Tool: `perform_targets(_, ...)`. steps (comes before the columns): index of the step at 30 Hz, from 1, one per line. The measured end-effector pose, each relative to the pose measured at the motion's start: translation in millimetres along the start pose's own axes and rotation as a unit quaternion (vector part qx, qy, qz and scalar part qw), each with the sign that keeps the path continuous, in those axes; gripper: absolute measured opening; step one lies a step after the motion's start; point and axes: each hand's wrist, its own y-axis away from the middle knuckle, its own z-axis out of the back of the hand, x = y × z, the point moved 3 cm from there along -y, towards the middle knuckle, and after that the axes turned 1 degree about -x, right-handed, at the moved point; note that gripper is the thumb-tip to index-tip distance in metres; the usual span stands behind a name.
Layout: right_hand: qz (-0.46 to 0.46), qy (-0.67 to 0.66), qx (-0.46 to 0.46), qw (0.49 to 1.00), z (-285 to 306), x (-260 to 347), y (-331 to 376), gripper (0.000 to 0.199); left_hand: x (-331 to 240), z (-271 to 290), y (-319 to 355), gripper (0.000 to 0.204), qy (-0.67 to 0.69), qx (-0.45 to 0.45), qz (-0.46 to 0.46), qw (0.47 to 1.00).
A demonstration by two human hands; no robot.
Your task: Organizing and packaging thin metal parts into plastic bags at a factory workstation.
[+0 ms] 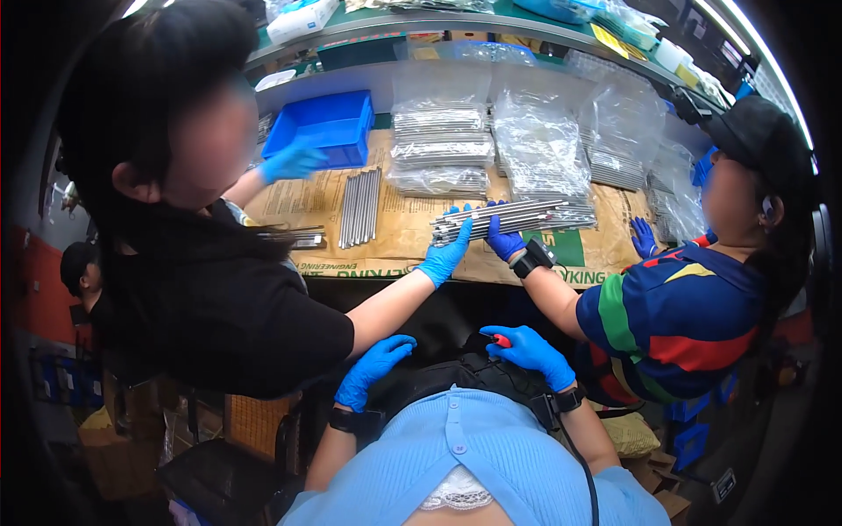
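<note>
Brown-paper-covered table [403,210] is spreading ahead of both hands, beyond the lap. Co-worker in black [219,298] is leaning in on the left-hand side; co-worker in stripes [684,307] is sitting on the right-hand side. Bagged rod stacks [441,145] are lying at the table's far side, ahead of the hands. Blue bin [351,151] is standing far ahead of the left hand [375,373], a loose row of rods [358,210] lying nearer.

Bundle of metal rods [537,212]: both co-workers are gripping it, straight ahead of the wearer's hands and well apart from them. Its long axis is running left to right, right end tilting slightly away. The right hand [533,355] is sitting a little nearer to it.

Left hand is resting near the lap, fingers loosely curving, nothing showing in the grasp. Right hand is pinching a small red piece [502,340], its end poking out leftward, toward the left hand; the rest is hiding under the glove.
</note>
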Motion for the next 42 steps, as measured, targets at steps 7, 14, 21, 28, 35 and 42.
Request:
perform_targets(7, 0.028, 0.013, 0.018, 0.999, 9, 17, -6, 0.039, 16, -8, 1, 0.033, -0.064, 0.01, -0.003, 0.998)
perform_targets(14, 0.029, 0.042, 0.023, 0.998, 19, 27, -2, 0.04, 6, -24, -14, 0.033, -0.092, 0.044, -0.02, 0.995)
perform_targets(21, -0.07, -0.232, 0.056, 0.969, 27, 42, -10, 0.042, 4, -17, -35, 0.031, -0.064, 0.07, -0.025, 0.995)
perform_targets(28, -0.086, -0.244, -0.029, 0.966, 33, 46, -57, 0.037, 3, 8, -59, 0.029, -0.075, 0.075, -0.038, 0.994)
perform_targets(35, -0.131, -0.149, -0.124, 0.972, 48, -1, -131, 0.038, -21, 49, -135, 0.034, -0.145, -0.015, -0.057, 0.988)
perform_targets(42, -0.118, -0.107, -0.143, 0.977, 89, -69, -219, 0.041, -77, 110, -275, 0.042, -0.122, -0.157, -0.07, 0.977)
